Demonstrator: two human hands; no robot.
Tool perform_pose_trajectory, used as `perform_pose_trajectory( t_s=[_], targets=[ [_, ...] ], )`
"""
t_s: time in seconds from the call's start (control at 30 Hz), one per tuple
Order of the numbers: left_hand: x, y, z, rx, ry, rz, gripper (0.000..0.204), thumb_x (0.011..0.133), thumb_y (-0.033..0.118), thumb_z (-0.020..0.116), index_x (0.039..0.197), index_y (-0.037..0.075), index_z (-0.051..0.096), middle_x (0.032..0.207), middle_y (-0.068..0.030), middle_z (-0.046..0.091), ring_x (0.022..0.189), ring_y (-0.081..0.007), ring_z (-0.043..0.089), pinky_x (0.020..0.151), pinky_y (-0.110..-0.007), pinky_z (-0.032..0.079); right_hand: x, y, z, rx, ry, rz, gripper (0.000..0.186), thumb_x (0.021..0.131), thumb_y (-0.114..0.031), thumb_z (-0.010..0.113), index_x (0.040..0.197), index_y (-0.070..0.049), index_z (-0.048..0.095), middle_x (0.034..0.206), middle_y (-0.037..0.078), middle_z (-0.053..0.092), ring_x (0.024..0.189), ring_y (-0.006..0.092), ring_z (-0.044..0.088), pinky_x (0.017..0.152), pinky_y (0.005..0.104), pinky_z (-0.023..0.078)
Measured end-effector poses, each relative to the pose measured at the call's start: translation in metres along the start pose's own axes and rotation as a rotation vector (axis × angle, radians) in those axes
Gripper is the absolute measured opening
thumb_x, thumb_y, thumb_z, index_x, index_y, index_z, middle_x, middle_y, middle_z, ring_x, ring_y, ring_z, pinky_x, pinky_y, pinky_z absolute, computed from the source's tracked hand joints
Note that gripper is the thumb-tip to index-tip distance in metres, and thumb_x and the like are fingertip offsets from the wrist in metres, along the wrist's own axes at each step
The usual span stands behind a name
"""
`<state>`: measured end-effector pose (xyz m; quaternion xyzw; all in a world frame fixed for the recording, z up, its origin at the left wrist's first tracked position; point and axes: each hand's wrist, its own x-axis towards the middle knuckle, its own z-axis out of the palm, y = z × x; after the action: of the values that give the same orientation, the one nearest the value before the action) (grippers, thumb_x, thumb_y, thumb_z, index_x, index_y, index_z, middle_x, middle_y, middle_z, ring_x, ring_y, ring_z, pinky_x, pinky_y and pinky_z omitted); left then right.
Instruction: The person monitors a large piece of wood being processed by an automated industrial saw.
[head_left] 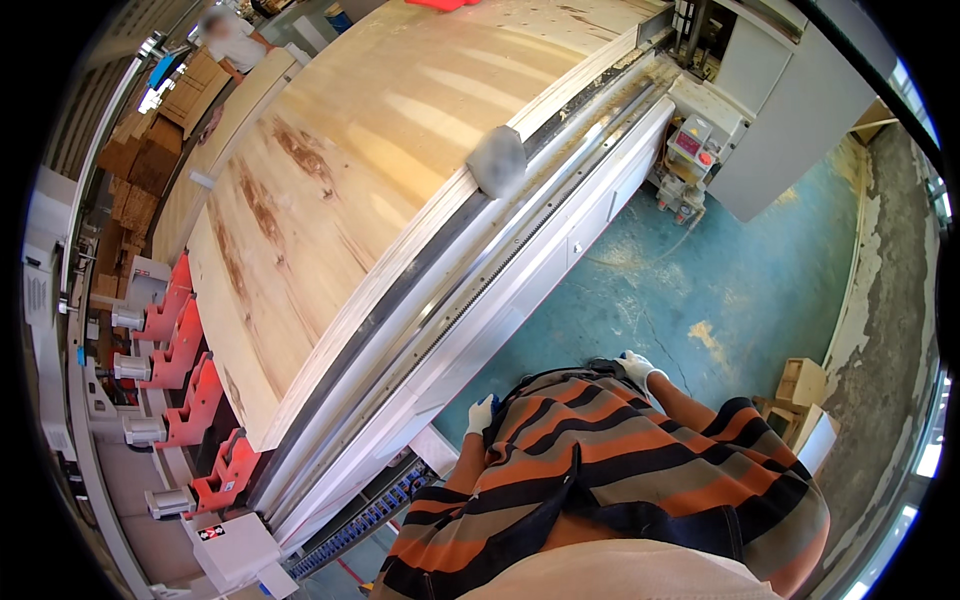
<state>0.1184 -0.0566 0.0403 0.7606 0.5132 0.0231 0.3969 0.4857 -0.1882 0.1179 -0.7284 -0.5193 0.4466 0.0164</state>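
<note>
My left hand (482, 413), in a white work glove, hangs at my side close to the white side panel of a long machine. Its fingers are mostly turned away, so their pose does not show well. My right hand (634, 367), gloved too, hangs past the hem of my striped shirt (600, 440) with nothing seen in it and its fingers loosely apart. Ahead on the machine bed lies a stack of large wooden panels (340, 190), light with brown knot streaks. A blurred grey rounded thing (497, 162) shows at the stack's near edge.
Red clamps (180, 400) line the bed's left end. A metal guide rail (450, 340) runs along its near side. Far right stand a small pump-like unit (690, 140) and a grey cabinet door (790, 110). Wooden boxes (800, 385) sit by the wall. Another person (235, 45) is far left.
</note>
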Motion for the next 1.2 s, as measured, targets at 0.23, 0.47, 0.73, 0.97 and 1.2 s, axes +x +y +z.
perform_pose_trajectory(
  t_s=[0.23, 0.47, 0.73, 0.97, 1.2],
  targets=[
    [-0.003, 0.017, -0.008, -0.415, 0.025, -0.352, 0.027, 0.07, 0.025, 0.046, 0.07, -0.001, 0.055, 0.064, -0.0079, 0.055, 0.059, -0.0147, 0.05, 0.055, -0.027, 0.038, 0.033, 0.041, 0.039, 0.174, 0.006, 0.108, 0.033, 0.071, -0.009, 0.04, 0.104, -0.011, 0.041, 0.094, 0.018, 0.04, 0.088, 0.0299, 0.043, 0.074, 0.031, 0.036],
    [-0.003, 0.017, -0.008, -0.33, 0.004, -0.251, 0.028, 0.069, 0.024, 0.047, 0.072, -0.002, 0.055, 0.066, -0.0071, 0.056, 0.06, -0.0139, 0.05, 0.056, -0.026, 0.039, 0.04, 0.053, 0.05, 0.169, 0.028, 0.089, 0.032, 0.071, -0.01, 0.04, 0.102, -0.014, 0.042, 0.094, 0.018, 0.04, 0.087, 0.0311, 0.044, 0.074, 0.0316, 0.036],
    [-0.003, 0.013, -0.005, -0.25, 0.006, -0.183, 0.027, 0.07, 0.024, 0.047, 0.068, -0.001, 0.055, 0.063, -0.0058, 0.055, 0.058, -0.0131, 0.05, 0.054, -0.026, 0.038, 0.007, 0.013, 0.012, -0.042, 0.013, -0.049, 0.033, 0.071, -0.011, 0.041, 0.104, -0.013, 0.041, 0.093, 0.018, 0.04, 0.086, 0.0313, 0.044, 0.073, 0.0321, 0.036],
    [-0.003, 0.017, -0.004, -0.264, -0.003, -0.212, 0.027, 0.07, 0.026, 0.044, 0.065, 0.001, 0.054, 0.061, -0.0095, 0.054, 0.058, -0.0167, 0.05, 0.054, -0.029, 0.037, 0.005, 0.016, 0.013, -0.153, 0.021, -0.116, 0.032, 0.071, -0.013, 0.041, 0.103, -0.013, 0.041, 0.091, 0.018, 0.041, 0.084, 0.0315, 0.045, 0.072, 0.032, 0.036],
    [-0.005, -0.001, 0.0, -0.03, 0.014, -0.04, 0.029, 0.07, 0.028, 0.042, 0.065, 0.003, 0.055, 0.062, -0.0124, 0.054, 0.06, -0.0209, 0.052, 0.055, -0.03, 0.037, 0.0, 0.003, 0.006, -0.07, 0.002, -0.057, 0.03, 0.071, -0.014, 0.04, 0.101, -0.015, 0.042, 0.093, 0.019, 0.04, 0.087, 0.0316, 0.043, 0.073, 0.0328, 0.036]
  ],
)
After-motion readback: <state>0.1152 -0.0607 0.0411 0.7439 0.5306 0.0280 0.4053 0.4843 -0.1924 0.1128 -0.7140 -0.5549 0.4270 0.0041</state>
